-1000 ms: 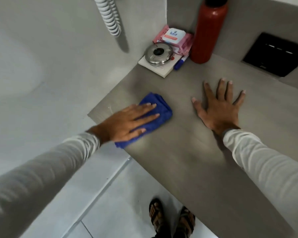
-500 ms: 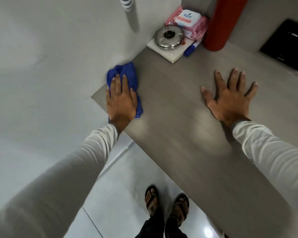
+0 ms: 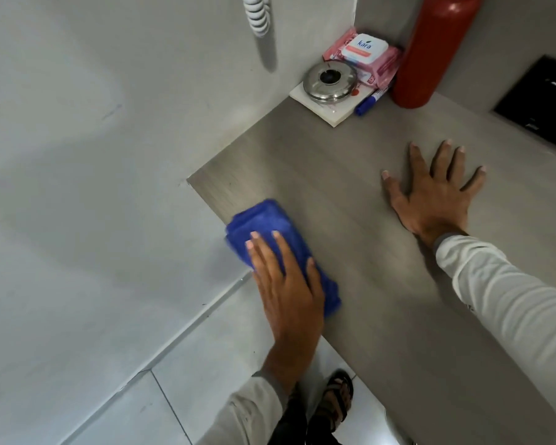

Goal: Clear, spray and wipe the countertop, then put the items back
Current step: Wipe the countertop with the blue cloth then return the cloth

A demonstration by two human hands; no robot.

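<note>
The left hand (image 3: pixel 286 284) is pressing flat, fingers extended, on the blue microfibre cloth (image 3: pixel 270 229) at the bench (image 3: pixel 350 220) front edge; unwiped surface is lying rightward, toward the splayed, empty right hand (image 3: pixel 437 194).

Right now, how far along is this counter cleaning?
Mid-wipe. Most of the countertop is bare, so clearing looks partly done. The left hand presses the blue cloth at the front edge; the right hand lies flat. The red bottle, wipes pack and steel lid sit in the corner, which looks unwiped.
</note>
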